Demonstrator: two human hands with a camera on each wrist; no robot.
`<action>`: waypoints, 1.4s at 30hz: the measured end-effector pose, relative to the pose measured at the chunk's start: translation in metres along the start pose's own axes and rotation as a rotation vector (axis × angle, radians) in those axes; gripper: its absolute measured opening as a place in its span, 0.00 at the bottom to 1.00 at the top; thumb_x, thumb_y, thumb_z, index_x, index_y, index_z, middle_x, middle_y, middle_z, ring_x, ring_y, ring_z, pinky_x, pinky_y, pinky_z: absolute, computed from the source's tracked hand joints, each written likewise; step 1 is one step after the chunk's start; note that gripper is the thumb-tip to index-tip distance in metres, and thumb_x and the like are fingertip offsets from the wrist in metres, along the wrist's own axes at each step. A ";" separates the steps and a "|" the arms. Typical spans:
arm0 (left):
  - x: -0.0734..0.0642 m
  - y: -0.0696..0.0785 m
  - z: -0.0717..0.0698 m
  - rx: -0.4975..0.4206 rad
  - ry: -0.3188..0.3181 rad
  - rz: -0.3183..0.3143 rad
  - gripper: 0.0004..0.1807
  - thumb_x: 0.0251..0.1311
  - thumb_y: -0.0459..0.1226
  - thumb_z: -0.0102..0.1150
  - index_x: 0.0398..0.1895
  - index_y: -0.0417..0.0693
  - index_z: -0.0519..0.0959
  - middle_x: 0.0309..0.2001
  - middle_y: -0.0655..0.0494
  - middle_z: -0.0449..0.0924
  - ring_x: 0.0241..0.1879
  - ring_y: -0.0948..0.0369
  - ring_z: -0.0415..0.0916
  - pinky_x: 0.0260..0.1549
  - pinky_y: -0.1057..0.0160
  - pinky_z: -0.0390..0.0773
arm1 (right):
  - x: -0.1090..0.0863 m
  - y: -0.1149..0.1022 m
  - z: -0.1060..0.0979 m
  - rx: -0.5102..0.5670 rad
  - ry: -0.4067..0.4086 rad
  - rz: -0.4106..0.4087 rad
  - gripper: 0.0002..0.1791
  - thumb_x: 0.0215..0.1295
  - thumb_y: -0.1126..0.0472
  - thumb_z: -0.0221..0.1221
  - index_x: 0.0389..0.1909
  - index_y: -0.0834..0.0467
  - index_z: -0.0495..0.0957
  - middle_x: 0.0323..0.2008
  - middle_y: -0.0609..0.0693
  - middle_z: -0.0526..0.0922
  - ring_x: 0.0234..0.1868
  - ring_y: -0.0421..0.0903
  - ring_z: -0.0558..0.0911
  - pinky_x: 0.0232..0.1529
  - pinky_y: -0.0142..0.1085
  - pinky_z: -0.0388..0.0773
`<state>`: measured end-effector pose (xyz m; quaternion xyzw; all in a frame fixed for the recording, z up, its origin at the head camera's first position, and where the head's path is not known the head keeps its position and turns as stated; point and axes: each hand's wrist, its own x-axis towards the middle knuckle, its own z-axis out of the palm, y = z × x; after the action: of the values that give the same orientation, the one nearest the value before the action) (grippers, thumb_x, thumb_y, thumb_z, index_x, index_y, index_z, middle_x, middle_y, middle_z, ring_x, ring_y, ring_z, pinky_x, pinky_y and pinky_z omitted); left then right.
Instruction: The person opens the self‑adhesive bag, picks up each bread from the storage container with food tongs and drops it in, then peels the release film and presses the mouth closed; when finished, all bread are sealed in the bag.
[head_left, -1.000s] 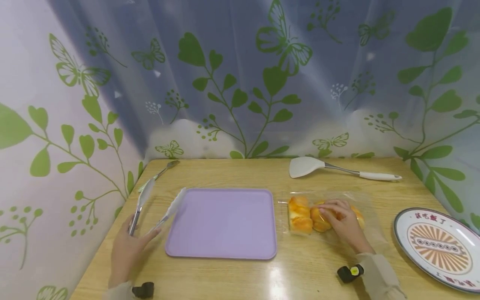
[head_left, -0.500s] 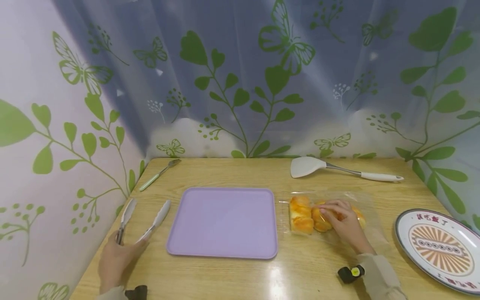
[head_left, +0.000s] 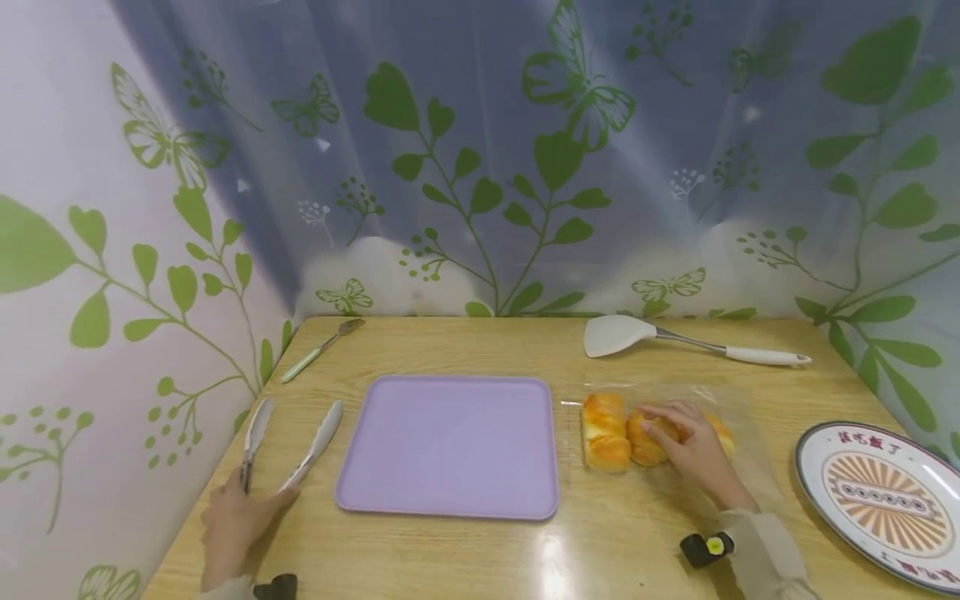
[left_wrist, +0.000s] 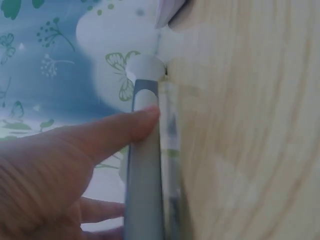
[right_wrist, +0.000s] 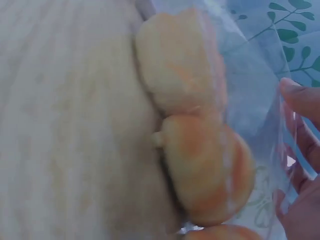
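My left hand [head_left: 236, 525] holds a pair of metal tongs [head_left: 318, 442] near the table's left edge, with the two arms of the tongs spread apart. In the left wrist view the thumb lies along one arm of the tongs [left_wrist: 145, 175]. On the other side, my right hand [head_left: 701, 450] pinches the clear plastic bag [right_wrist: 250, 65] above the golden bread rolls [head_left: 606, 433] inside it. The right wrist view shows rolls [right_wrist: 205, 170] in a row under the film, the thumb against the plastic. My hand hides part of the rolls in the head view.
Between the hands lies a lilac tray [head_left: 450, 446]. A fork [head_left: 303, 362] with a pale green handle is at the back left. Behind the bag rests a white spatula [head_left: 615, 336]. A patterned oval plate [head_left: 816, 475] sits at the right edge. A printed curtain [head_left: 465, 250] borders the table's back.
The left hand has drawn the tongs left and toward me, away from the tray's edge and the fork, and then nearly stopped. The right hand stays at the bag.
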<state>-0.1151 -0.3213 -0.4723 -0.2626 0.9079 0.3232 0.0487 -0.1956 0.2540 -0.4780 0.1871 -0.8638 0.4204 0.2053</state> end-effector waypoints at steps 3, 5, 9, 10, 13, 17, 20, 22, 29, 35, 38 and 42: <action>-0.001 0.005 0.003 0.013 0.069 0.007 0.61 0.54 0.56 0.64 0.74 0.31 0.39 0.66 0.16 0.42 0.61 0.22 0.46 0.56 0.23 0.55 | 0.004 -0.003 -0.005 -0.004 -0.009 -0.024 0.12 0.61 0.70 0.63 0.46 0.64 0.83 0.41 0.54 0.84 0.48 0.22 0.68 0.50 0.19 0.65; -0.003 0.014 0.006 -0.029 0.180 0.063 0.55 0.56 0.51 0.65 0.74 0.32 0.44 0.67 0.17 0.44 0.62 0.23 0.46 0.56 0.23 0.55 | 0.010 -0.006 -0.008 -0.011 -0.005 -0.063 0.12 0.59 0.72 0.64 0.44 0.63 0.84 0.40 0.53 0.84 0.48 0.21 0.69 0.50 0.18 0.65; -0.013 0.047 0.021 -0.188 0.393 0.309 0.33 0.60 0.37 0.63 0.66 0.34 0.65 0.61 0.26 0.62 0.59 0.33 0.61 0.55 0.33 0.67 | 0.031 -0.017 -0.013 -0.036 -0.020 -0.137 0.13 0.56 0.74 0.64 0.42 0.62 0.84 0.40 0.55 0.85 0.47 0.24 0.70 0.51 0.20 0.65; -0.016 0.056 0.027 -0.227 0.418 0.392 0.27 0.60 0.33 0.63 0.61 0.33 0.70 0.58 0.29 0.68 0.56 0.37 0.67 0.54 0.38 0.72 | 0.037 -0.021 -0.014 -0.054 -0.038 -0.139 0.13 0.57 0.74 0.64 0.43 0.62 0.85 0.39 0.54 0.85 0.47 0.26 0.72 0.51 0.21 0.66; -0.026 0.090 0.054 -0.354 0.365 0.594 0.14 0.59 0.28 0.61 0.50 0.36 0.80 0.46 0.38 0.81 0.40 0.56 0.79 0.41 0.60 0.82 | 0.057 -0.031 -0.017 -0.101 -0.161 -0.091 0.12 0.63 0.68 0.62 0.47 0.59 0.84 0.42 0.54 0.85 0.46 0.38 0.76 0.49 0.31 0.73; -0.052 0.137 0.101 -0.537 0.006 0.714 0.10 0.60 0.29 0.61 0.45 0.37 0.83 0.36 0.43 0.85 0.31 0.73 0.76 0.34 0.73 0.80 | 0.085 -0.036 -0.022 -0.139 -0.436 0.004 0.15 0.68 0.64 0.58 0.53 0.62 0.80 0.48 0.59 0.84 0.45 0.52 0.79 0.46 0.46 0.78; -0.074 0.167 0.133 -0.595 -0.300 0.731 0.11 0.62 0.30 0.59 0.46 0.37 0.82 0.35 0.41 0.84 0.29 0.72 0.77 0.33 0.73 0.79 | 0.102 -0.033 -0.020 -0.138 -0.625 0.030 0.17 0.68 0.66 0.57 0.55 0.67 0.77 0.51 0.66 0.82 0.46 0.58 0.81 0.47 0.50 0.80; -0.087 0.184 0.151 -0.572 -0.452 0.747 0.13 0.62 0.31 0.59 0.49 0.37 0.80 0.37 0.40 0.85 0.31 0.68 0.79 0.33 0.73 0.79 | 0.112 -0.028 -0.015 -0.127 -0.712 0.027 0.17 0.68 0.67 0.56 0.55 0.70 0.77 0.52 0.69 0.80 0.48 0.62 0.81 0.49 0.52 0.80; -0.107 0.218 0.198 -0.544 -0.615 0.642 0.25 0.61 0.32 0.59 0.62 0.39 0.71 0.35 0.46 0.86 0.28 0.58 0.84 0.25 0.70 0.82 | 0.132 -0.018 0.009 -0.186 -0.866 0.088 0.17 0.69 0.69 0.52 0.55 0.71 0.77 0.59 0.70 0.76 0.62 0.69 0.72 0.61 0.58 0.71; -0.111 0.238 0.220 -0.588 -0.622 0.513 0.15 0.60 0.31 0.57 0.51 0.39 0.78 0.29 0.48 0.86 0.23 0.63 0.82 0.19 0.70 0.80 | 0.140 -0.011 0.025 -0.220 -0.923 0.206 0.14 0.68 0.69 0.52 0.49 0.72 0.79 0.47 0.66 0.83 0.42 0.56 0.84 0.47 0.44 0.82; -0.111 0.243 0.226 -0.599 -0.622 0.502 0.09 0.61 0.32 0.58 0.42 0.38 0.81 0.28 0.47 0.86 0.22 0.64 0.82 0.21 0.69 0.82 | 0.140 -0.008 0.029 -0.192 -0.933 0.264 0.11 0.68 0.68 0.53 0.43 0.71 0.80 0.36 0.61 0.84 0.29 0.45 0.81 0.34 0.36 0.81; -0.111 0.246 0.230 -0.588 -0.588 0.534 0.05 0.60 0.33 0.62 0.35 0.38 0.82 0.28 0.46 0.86 0.21 0.64 0.81 0.23 0.69 0.83 | 0.137 -0.003 0.029 -0.148 -0.897 0.245 0.09 0.66 0.67 0.54 0.39 0.69 0.80 0.33 0.56 0.83 0.29 0.40 0.76 0.32 0.31 0.77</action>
<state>-0.1636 0.0293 -0.4865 0.0789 0.7615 0.6274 0.1420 -0.3154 0.2084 -0.4223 0.2317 -0.9105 0.2565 -0.2269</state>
